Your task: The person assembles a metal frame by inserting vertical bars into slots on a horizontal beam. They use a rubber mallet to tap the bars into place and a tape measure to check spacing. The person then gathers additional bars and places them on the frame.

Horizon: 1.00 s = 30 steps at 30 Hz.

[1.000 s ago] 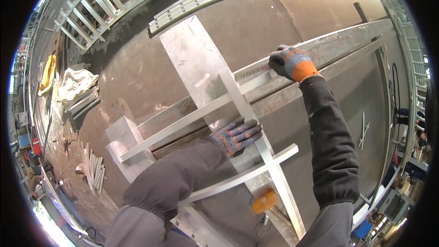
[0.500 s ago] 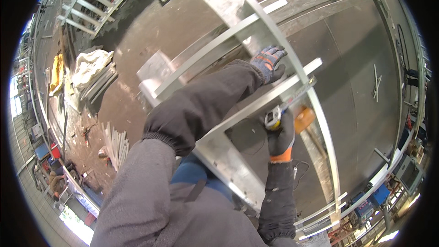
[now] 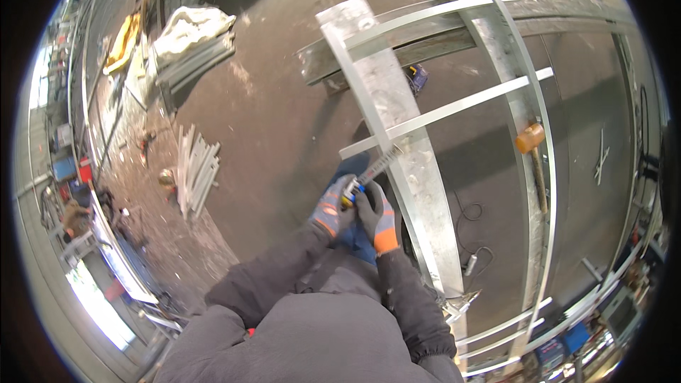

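Low in front of my body, both gloved hands meet at a small tape measure [image 3: 349,197] with yellow and blue on its case. My left hand [image 3: 330,207] closes round the case from the left, and my right hand [image 3: 377,220] grips it from the right. A short length of its blade [image 3: 381,164] slants up and right, its end by the near rail of a metal frame [image 3: 394,143]. This frame has long, slightly curved rails joined by crossbars. A mallet with an orange head [image 3: 529,139] rests by the far rail, handle toward me.
Wide flat metal bars [image 3: 433,191] lie under the frame. A dark blue tool [image 3: 418,79] sits past the crossbar, and a thin cable [image 3: 468,214] curls at right. Leftward are cut strips [image 3: 196,170], a white sack [image 3: 191,34] and another person [image 3: 74,214].
My left hand has left the frame and come back to the tape measure. My right hand has brought the tape left, off the far rail. The view has shifted right.
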Tool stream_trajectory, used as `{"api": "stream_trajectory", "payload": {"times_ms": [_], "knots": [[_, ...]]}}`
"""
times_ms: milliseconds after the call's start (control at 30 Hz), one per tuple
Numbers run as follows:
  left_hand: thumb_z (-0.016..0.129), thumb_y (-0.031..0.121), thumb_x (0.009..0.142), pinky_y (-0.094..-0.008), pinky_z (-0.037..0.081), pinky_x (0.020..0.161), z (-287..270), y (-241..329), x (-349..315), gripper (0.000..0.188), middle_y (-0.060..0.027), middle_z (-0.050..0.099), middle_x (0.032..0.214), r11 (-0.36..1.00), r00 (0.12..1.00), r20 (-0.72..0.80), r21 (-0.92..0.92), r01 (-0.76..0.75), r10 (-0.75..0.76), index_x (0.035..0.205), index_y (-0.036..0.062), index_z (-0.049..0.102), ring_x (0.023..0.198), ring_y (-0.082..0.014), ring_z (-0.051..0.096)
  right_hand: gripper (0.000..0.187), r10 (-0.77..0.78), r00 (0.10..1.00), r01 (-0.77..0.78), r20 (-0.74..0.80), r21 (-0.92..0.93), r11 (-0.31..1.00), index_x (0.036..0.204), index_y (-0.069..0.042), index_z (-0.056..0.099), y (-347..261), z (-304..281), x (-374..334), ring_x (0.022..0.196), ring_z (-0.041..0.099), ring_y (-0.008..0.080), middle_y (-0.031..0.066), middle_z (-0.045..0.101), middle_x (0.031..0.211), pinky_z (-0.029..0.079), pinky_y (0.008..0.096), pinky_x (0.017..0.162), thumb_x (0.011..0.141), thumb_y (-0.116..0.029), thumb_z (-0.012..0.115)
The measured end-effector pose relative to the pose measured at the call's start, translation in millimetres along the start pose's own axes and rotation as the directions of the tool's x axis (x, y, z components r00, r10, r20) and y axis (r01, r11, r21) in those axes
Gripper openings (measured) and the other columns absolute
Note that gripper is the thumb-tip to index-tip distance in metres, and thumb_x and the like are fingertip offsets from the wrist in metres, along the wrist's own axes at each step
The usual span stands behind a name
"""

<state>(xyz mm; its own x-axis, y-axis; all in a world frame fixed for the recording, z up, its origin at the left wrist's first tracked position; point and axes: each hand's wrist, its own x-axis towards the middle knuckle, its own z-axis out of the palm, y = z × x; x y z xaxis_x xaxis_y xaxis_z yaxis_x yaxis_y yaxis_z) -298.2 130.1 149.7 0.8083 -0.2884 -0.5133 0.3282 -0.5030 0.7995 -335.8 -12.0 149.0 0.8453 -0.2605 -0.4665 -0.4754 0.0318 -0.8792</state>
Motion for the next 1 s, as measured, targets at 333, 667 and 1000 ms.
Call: {"api": "stream_trajectory", "payload": {"times_ms": [333,667,1000], "knots": [[0.076,0.019,0.073,-0.0471,0.049,0.100,-94.9,-91.0,59.3,0.056,-0.0185,0.064,0.115,0.926,0.997,-0.041,0.374,-0.045,0.065,0.126,0.0096,0.062,0.114,-0.0409,0.058,0.036,-0.340,0.936,0.101,-0.089,-0.858,0.504,0.126,0.001,0.060,79.6,-24.8,102.8,0.116,0.055,0.0449,0.0243,0.060,0.122,0.045,0.0509,0.101,0.098,-0.022,0.057],[0.075,0.019,0.074,-0.0468,0.050,0.100,-112.8,-74.7,94.0,0.060,-0.0178,0.060,0.118,0.934,0.996,0.085,0.358,-0.016,-0.015,0.131,0.0216,0.060,0.117,-0.0395,0.057,0.036,-0.429,0.893,0.070,-0.139,-0.897,0.436,0.120,0.000,0.059,110.6,-18.8,111.4,0.116,0.053,0.0452,0.0244,0.058,0.119,0.044,0.0530,0.100,0.096,-0.026,0.054],[0.074,0.008,0.077,-0.0451,0.054,0.093,-108.9,-22.9,33.0,0.059,-0.0178,0.058,0.116,0.981,0.985,0.043,0.084,-0.173,0.170,0.133,0.0181,0.058,0.106,-0.0409,0.064,0.025,-0.022,0.989,0.009,-0.146,-0.094,0.996,0.113,0.002,0.065,12.7,43.9,54.4,0.076,0.065,0.0136,0.0078,0.068,0.089,0.053,0.0272,0.069,0.104,-0.019,0.057]]}}
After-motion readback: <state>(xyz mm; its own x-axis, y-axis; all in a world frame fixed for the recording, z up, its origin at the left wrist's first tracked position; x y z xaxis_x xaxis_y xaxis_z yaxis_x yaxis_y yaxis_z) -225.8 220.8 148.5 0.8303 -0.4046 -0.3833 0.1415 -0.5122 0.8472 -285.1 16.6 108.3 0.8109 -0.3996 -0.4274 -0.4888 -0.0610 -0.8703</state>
